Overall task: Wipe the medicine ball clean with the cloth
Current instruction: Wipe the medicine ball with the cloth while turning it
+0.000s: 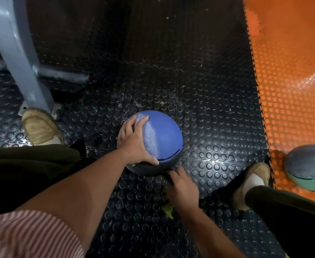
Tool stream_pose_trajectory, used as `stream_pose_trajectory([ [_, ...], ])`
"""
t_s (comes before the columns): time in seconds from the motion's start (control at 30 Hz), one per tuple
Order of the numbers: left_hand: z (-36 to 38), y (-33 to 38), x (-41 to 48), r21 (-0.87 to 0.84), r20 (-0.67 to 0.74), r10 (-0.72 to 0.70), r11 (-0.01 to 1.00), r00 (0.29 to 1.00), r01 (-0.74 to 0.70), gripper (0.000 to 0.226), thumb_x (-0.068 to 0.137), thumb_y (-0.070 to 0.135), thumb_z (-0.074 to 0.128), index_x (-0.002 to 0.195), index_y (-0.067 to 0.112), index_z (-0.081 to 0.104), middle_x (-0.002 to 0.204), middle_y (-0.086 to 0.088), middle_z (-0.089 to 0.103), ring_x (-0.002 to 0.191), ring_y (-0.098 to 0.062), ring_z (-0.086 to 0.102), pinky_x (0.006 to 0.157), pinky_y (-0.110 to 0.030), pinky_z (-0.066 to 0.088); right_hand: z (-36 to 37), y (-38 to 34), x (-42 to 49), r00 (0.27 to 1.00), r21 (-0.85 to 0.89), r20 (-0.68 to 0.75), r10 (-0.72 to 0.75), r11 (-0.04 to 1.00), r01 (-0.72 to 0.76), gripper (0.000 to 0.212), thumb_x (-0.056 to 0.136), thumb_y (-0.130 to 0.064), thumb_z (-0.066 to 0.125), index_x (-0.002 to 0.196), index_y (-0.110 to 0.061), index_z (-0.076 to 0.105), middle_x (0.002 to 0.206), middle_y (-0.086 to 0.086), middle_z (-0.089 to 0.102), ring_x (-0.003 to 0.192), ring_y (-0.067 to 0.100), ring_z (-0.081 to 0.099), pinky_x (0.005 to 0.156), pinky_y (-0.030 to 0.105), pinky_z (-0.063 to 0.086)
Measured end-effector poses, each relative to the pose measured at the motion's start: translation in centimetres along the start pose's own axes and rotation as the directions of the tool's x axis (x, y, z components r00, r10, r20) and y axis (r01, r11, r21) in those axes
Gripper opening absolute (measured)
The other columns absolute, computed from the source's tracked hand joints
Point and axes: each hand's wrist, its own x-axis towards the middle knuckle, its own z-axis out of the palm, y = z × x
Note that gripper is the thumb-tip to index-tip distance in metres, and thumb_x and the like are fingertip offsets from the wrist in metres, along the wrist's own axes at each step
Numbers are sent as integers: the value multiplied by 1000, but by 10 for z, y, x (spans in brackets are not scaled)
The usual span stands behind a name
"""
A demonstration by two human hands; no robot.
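While steadying the medicine ball (168, 134) at frame centre on the studded mat (218, 118) with the left hand (134, 144) spread over its upper left, work the right hand (182, 185), at its lower edge with grip impossible to tell, firmly up across the pale dusty streak (151, 136).

It's dim in here, light from overhead glinting off the studded black floor (208, 161) beside the medicine ball (164, 135), the far floor sinking into shadow, the orange mat (292, 71) top right smeared soft, straight lines bowing at the edges.
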Motion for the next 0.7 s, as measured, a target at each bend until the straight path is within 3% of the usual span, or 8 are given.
stream_pose_trajectory([
  [0.2, -4, 0, 5, -13, 43, -40, 999, 998, 41, 137, 54, 41, 92, 148, 46, -8, 156, 8, -17, 147, -25, -10, 119, -47, 9, -58, -33, 49, 957, 185, -285, -55, 976, 111, 20, 76, -17, 63, 95, -18, 69, 87, 3, 60, 61, 24, 57, 44, 21, 30],
  [0.3, -7, 1, 7, 32, 105, -57, 998, 993, 53, 130, 69, 21, 83, 147, 46, -17, 156, 7, -24, 147, -25, -15, 118, -44, 11, -63, -49, 73, 973, 177, -204, -106, 974, 143, 24, 85, -15, 63, 109, -13, 64, 99, 9, 58, 76, 30, 57, 50, 29, 37],
  [0.4, -11, 2, 5, 46, 143, -62, 997, 988, 56, 133, 68, 13, 81, 146, 44, -23, 155, 6, -28, 147, -26, -19, 120, -47, 9, -44, -48, 62, 972, 172, -203, -117, 973, 153, 32, 73, -11, 74, 105, -11, 67, 89, 10, 61, 68, 32, 61, 43, 30, 42],
  [0.47, -11, 2, 3, 52, 134, -58, 997, 989, 51, 136, 67, 16, 84, 147, 40, -24, 156, 4, -27, 147, -26, -19, 120, -48, 7, -30, -41, 45, 958, 185, -255, -129, 966, 179, 34, 72, -16, 70, 106, -17, 66, 88, 7, 62, 65, 28, 63, 41, 29, 46],
  [0.57, -4, 2, -3, 20, 91, -49, 999, 995, 47, 140, 64, 20, 87, 147, 36, -25, 157, 4, -25, 147, -25, -18, 121, -47, 5, -20, -28, 26, 957, 179, -243, -159, 962, 206, 34, 76, -28, 51, 110, -26, 54, 90, 3, 61, 67, 24, 62, 41, 25, 45],
  [0.7, 3, -1, -12, 12, 54, -57, 998, 997, 56, 152, 54, 32, 94, 146, 34, -27, 155, 4, -25, 146, -25, -16, 120, -47, 4, -8, -12, 5, 966, 106, -155, -208, 968, 226, 42, 61, -18, 61, 102, -27, 58, 86, 0, 59, 63, 23, 63, 39, 23, 41],
])
